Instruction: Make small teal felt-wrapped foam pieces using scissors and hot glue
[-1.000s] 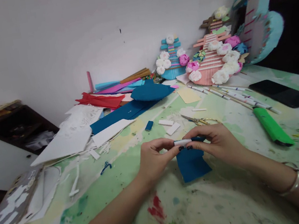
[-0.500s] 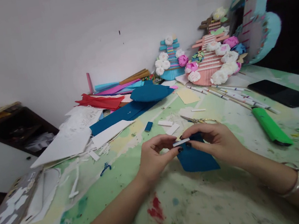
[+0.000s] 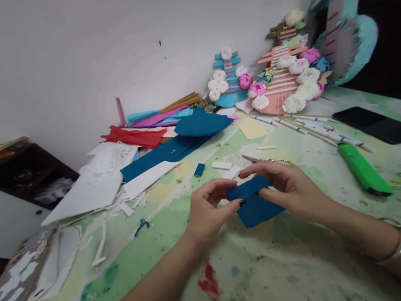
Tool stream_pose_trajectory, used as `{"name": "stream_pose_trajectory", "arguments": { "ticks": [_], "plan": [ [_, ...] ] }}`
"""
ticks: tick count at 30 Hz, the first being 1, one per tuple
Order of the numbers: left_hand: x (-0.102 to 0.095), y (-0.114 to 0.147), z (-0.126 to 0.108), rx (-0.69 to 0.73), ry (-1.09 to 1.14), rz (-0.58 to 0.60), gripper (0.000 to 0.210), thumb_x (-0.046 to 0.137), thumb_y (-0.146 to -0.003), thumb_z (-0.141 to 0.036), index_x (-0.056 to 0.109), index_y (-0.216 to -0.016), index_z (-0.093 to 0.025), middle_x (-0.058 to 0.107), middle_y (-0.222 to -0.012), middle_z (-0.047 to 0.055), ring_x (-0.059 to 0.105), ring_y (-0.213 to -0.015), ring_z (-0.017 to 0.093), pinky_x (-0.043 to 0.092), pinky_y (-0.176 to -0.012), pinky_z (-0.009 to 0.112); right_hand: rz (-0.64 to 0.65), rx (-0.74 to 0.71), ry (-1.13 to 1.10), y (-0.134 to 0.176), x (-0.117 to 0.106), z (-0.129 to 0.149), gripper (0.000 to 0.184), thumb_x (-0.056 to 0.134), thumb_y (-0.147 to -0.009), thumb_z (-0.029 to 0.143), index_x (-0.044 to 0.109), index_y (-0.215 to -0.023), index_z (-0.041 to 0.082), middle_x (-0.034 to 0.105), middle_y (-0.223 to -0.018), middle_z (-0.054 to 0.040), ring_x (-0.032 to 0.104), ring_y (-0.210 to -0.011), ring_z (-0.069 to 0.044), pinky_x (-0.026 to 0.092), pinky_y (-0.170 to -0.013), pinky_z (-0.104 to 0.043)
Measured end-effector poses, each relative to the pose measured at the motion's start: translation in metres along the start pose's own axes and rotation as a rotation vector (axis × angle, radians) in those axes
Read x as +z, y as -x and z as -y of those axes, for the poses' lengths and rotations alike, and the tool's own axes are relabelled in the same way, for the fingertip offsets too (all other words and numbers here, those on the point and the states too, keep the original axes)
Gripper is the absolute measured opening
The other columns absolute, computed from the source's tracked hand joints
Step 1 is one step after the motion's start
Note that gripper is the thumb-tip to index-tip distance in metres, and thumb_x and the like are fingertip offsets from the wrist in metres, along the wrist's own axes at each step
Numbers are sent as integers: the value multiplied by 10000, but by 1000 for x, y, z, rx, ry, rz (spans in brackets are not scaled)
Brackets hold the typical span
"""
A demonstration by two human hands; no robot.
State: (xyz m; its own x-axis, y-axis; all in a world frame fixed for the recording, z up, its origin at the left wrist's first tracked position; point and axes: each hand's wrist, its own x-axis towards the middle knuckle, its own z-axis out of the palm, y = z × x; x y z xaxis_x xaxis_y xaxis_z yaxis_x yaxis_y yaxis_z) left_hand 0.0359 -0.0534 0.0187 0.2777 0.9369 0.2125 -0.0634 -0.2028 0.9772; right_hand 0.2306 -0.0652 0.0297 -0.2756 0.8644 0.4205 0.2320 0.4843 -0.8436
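While the left hand [image 3: 209, 208] and the right hand [image 3: 293, 184] face each other above the near middle of the counter [image 3: 250, 284], a blue sheet [image 3: 260, 211] spans the gap between them, its upper part forming a narrow band. The left grip pinches the band's left end, thumb on the near side; the right grip is closed about the other end, its forefinger arched over the top. Support at both ends probably steadies the band while leaving the lower flap free; whatever may lie inside is hidden. Well to the right rests a green tool [image 3: 363, 169], perhaps a cutter. Just beyond the hands, scissors [image 3: 250, 157] lie partly covered by the right fingers, with white strips [image 3: 221, 166] and a small blue block [image 3: 199, 169] to their left, seemingly placed within easy reach. Farther right lie a black phone [image 3: 379, 123] and slender white rods [image 3: 295, 126], apparently set aside. Near the far wall, a flower-trimmed blue guitar shape [image 3: 232, 98] stands upright, presumably propped.
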Motion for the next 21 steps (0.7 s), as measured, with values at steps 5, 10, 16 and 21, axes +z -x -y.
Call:
{"name": "stream_pose_trajectory", "arguments": {
  "ticks": [5,10,16,21],
  "plan": [
    [0,-1,-1,11,-22,-37,276,774,-624,-154,682,-884,-139,702,-886,73,652,-803,162,543,-757,265,7,77,-65,-1,1,2,314,534,-742,121,619,-1034,202,674,-993,-44,644,-873,-172,529,-739,-279],
    [-2,-2,-1,-27,-40,-76,256,773,-620,-172,680,-856,-139,701,-864,71,655,-779,167,553,-741,280,15,181,-155,-3,1,1,233,572,-754,182,621,-981,203,689,-934,-43,650,-828,-179,534,-702,-286],
    [-3,-3,1,-94,29,-87,298,798,-591,-194,678,-856,-133,706,-824,57,659,-739,158,556,-703,272,119,245,-153,-4,0,-7,73,607,-786,255,636,-777,188,657,-797,-25,613,-726,-178,517,-654,-302],
    [-2,-5,-1,-168,11,-119,299,790,-618,-254,689,-864,-119,715,-776,54,655,-676,140,540,-651,244,102,393,-253,-6,0,-2,173,633,-774,346,645,-785,174,662,-801,-34,599,-708,-167,491,-653,-284]
  ]
}}
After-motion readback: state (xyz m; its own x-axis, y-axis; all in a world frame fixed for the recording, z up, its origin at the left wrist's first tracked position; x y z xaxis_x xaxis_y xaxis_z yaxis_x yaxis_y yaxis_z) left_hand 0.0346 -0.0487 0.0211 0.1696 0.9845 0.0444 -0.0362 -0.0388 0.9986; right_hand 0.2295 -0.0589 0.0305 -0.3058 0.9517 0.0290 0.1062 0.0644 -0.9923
